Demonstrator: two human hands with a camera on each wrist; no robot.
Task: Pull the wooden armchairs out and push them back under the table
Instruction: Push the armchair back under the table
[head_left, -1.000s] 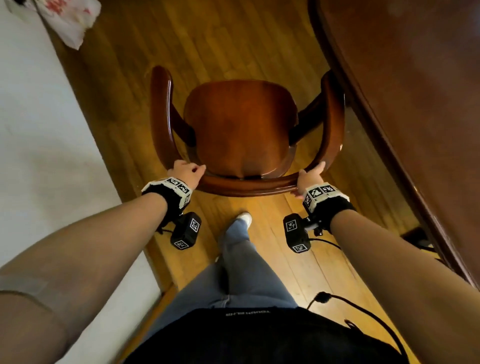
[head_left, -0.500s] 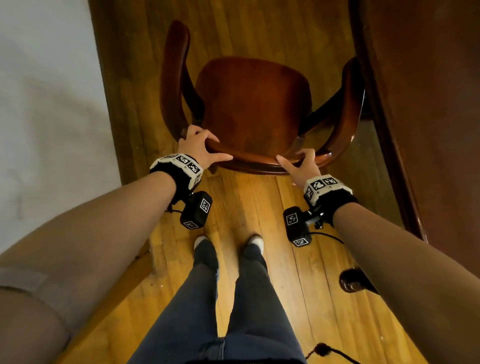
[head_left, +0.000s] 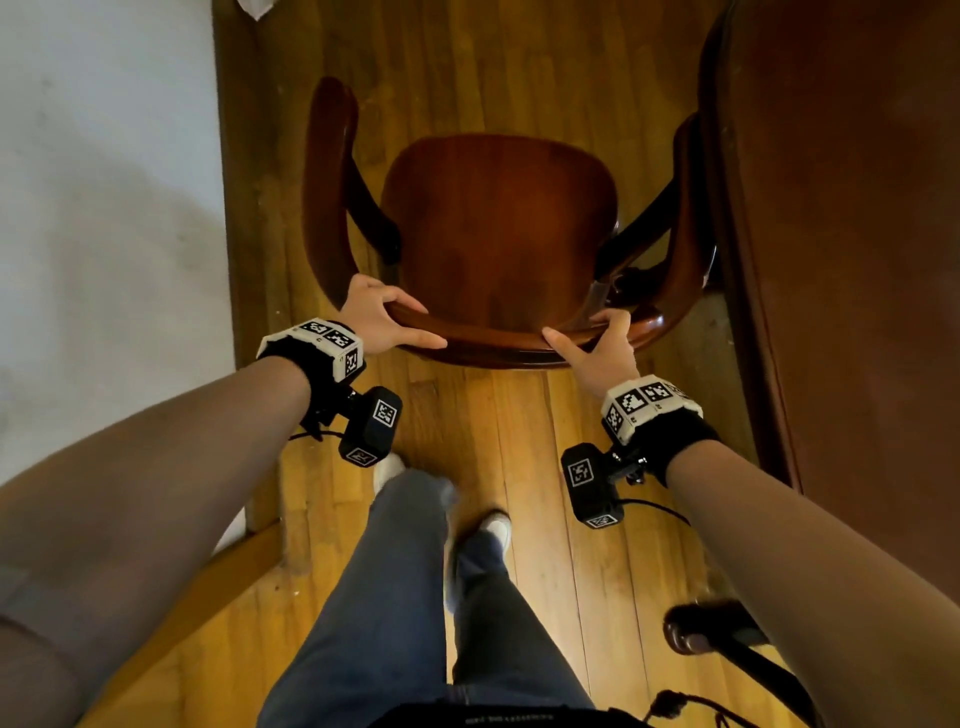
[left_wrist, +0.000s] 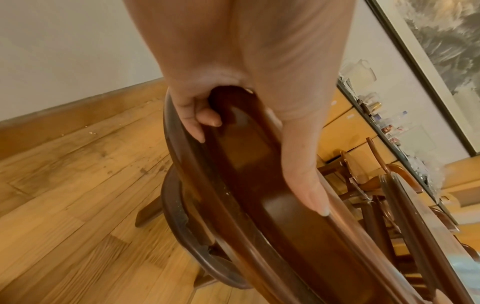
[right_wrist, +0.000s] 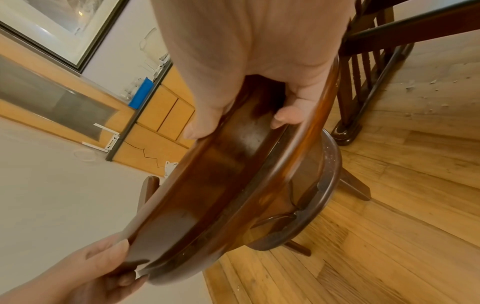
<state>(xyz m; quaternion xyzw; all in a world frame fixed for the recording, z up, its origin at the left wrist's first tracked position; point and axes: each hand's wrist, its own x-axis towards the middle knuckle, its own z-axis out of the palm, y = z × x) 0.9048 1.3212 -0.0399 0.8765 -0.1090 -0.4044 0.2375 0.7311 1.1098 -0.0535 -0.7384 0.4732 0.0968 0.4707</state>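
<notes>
A dark wooden armchair (head_left: 498, 228) stands on the plank floor between a white wall and the table (head_left: 852, 218). Its right armrest (head_left: 691, 208) lies at the table's edge. My left hand (head_left: 379, 317) grips the curved top rail (head_left: 493, 340) on its left side, fingers curled over it and thumb along the near face. My right hand (head_left: 597, 345) grips the same rail on its right. In the left wrist view my left hand (left_wrist: 249, 131) wraps the rail (left_wrist: 259, 205). The right wrist view has my right hand (right_wrist: 246, 115) on the rail (right_wrist: 207, 185).
The white wall (head_left: 104, 208) and its wooden skirting run close on the left. A table foot (head_left: 691, 631) sits at the lower right on the floor. My legs and white shoes (head_left: 496, 530) stand just behind the chair. Other chairs (left_wrist: 376, 185) and a sideboard stand further off.
The chair has shifted rightward toward the table, its right armrest now reaching the table's edge. Both hands stay on the top rail, and my feet have stepped.
</notes>
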